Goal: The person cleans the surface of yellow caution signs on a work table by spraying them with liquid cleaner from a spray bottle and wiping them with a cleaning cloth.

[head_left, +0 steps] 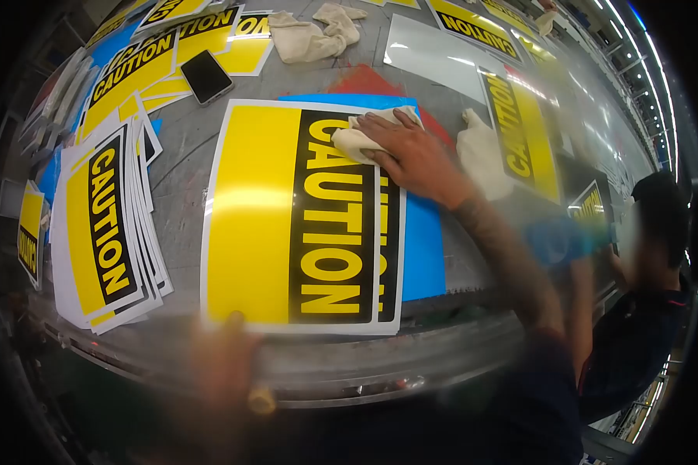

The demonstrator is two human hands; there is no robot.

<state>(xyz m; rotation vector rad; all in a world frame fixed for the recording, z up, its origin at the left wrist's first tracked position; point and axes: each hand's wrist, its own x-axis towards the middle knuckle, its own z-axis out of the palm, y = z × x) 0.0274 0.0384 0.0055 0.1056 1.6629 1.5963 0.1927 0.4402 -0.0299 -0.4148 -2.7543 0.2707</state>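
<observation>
Cloth, cream and bunched, is held in the head view beneath the right hand, whose fingers lie close together over it, pressing it onto the far right part of the upper caution sign; presumably the fabric is there so that it, rather than skin, meets the printed face. The left hand is blurred at the near left corner, with a fingertip seeming to reach the sign's edge, probably to stop it sliding; whether it grips or merely rests, I cannot tell. This sign lies flat near the table's front edge, on top of a lower caution sign, whose black band shows along the right. Under both, a blue sheet juts out at the far and right sides, perhaps keeping the 2 signs off the scuffed tabletop. The upper sign's long axis runs from the near edge toward the far side; its black heading band is on the right, so the letters' tops point right and the word reads from far to near. Well to the left, a fanned stack of caution signs has its bands facing right too, and a phone lies beyond it.
</observation>
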